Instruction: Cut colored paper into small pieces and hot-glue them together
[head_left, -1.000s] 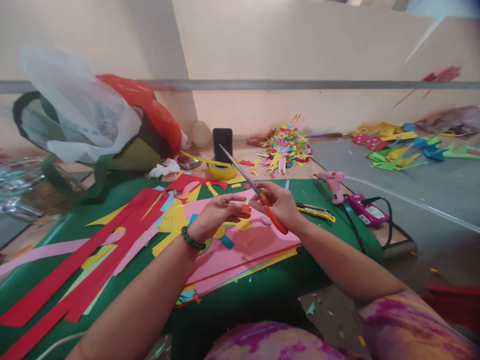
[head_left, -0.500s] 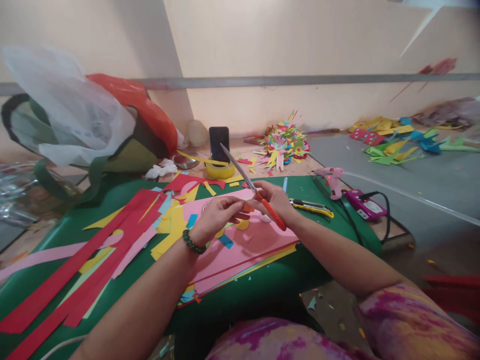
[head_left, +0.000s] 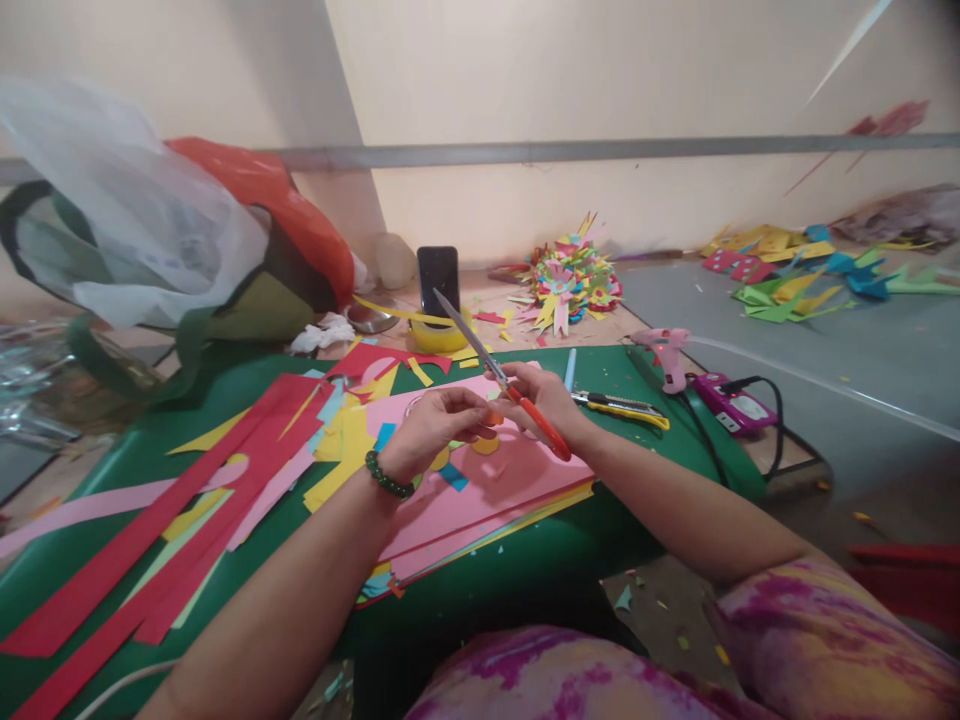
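My right hand is wrapped round a pair of scissors with orange-red handles; their blades point up and away to the left. Close beside it, the fingers of my left hand are pinched together. At its fingertips shows a small orange paper piece, partly hidden, which my right fingertips also seem to touch. Below both hands lies a stack of pink paper with other colours under it. Yellow paper circles and a blue paper scrap rest on it.
Red paper strips cover the green mat on the left. A yellow cutter knife, a pink glue gun and a purple power strip lie right. Behind stand a phone, yellow tape and a paper-flower bundle.
Both hands stay close together over the pink paper, with only slight finger movement. The scissors have shifted a little, and the whole view has moved slightly.
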